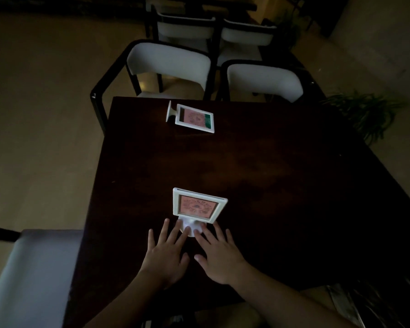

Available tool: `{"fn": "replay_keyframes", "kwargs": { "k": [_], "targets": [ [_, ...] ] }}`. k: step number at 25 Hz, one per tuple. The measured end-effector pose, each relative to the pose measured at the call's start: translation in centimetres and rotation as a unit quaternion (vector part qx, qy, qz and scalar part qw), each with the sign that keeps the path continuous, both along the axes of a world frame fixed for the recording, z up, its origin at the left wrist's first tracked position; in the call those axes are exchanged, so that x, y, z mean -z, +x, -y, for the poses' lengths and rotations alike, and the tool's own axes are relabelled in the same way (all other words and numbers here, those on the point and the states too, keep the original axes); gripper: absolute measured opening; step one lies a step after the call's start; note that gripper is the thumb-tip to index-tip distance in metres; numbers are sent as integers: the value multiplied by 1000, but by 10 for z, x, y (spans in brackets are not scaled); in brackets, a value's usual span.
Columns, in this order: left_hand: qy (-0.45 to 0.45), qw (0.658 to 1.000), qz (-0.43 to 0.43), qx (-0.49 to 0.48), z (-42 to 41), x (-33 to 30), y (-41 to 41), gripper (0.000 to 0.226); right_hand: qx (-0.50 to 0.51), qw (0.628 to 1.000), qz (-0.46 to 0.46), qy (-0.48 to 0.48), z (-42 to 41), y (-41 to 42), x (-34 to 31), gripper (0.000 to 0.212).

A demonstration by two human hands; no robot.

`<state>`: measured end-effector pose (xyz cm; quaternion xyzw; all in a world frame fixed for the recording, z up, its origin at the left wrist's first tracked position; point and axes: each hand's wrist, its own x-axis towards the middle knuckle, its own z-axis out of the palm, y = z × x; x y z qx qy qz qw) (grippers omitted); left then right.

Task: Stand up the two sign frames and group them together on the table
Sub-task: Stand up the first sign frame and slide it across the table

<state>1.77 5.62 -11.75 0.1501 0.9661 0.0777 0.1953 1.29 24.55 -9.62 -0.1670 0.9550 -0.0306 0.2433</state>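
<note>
Two white sign frames with pink inserts are on the dark wooden table point(282, 176). The near frame point(197, 205) stands upright on its round white base. My left hand point(167, 253) and my right hand point(217, 252) lie flat with fingers spread, fingertips touching that base from the near side. Neither hand grips anything. The far frame point(194, 117) lies on its side near the table's far edge, with its base pointing left.
Two white-cushioned chairs point(168, 59) point(263, 79) with black frames stand at the far edge, and more chairs stand behind them. A grey seat point(33, 275) is at the near left. A potted plant point(365, 112) is off the right side. The room is dim.
</note>
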Motion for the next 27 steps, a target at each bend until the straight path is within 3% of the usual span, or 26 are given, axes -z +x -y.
{"fn": "replay_keyframes", "kwargs": {
  "k": [9,27],
  "targets": [
    [-25,998,26,49,-86,-5,-9,73,73,997,5,-13,-83,11,8,69],
    [-59,995,43,69,-301,7,6,74,112,993,9,-24,-296,40,17,69]
  ]
}}
